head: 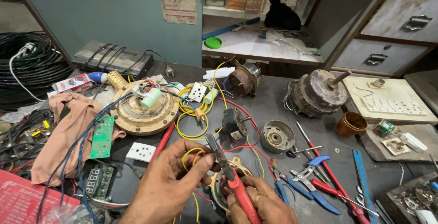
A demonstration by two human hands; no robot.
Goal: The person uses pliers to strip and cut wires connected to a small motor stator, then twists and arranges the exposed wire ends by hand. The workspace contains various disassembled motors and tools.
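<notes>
Item 1. My left hand [171,178]: thumb and fingers pinched together on a loop of yellow wire [191,153], holding it up just ahead of the plier tips.

Item 2. My right hand [262,203]: fist wrapped tight round the red handles of the pliers [228,169]. Their dark jaws point up and away from me and meet the yellow wire where my left fingertips [207,160] hold it. Whether the jaws bite the wire or only touch it, I cannot tell.

Item 3. Small motor stator [223,185], brass-coloured rim, lying on the bench directly under both hands; the wire seems to lead down to it.

Handling note: I judge the work goes best with the wire kept taut in the left pinch, the bite set near the plier tips, and my fingertips clear of the jaws.

Item 4. Just right of my hands: blue-handled pliers [305,178] and red-handled screwdrivers [319,158].

Item 5. Beyond them: grey motor end cap [276,136], small black motor [233,122], brown cup [351,123].

Item 6. Left side: round fan motor housing [132,114], green circuit board [102,137], white socket plate [141,151], pinkish cloth [64,137].

Item 7. Far right rear: large motor with shaft [315,94].
</notes>
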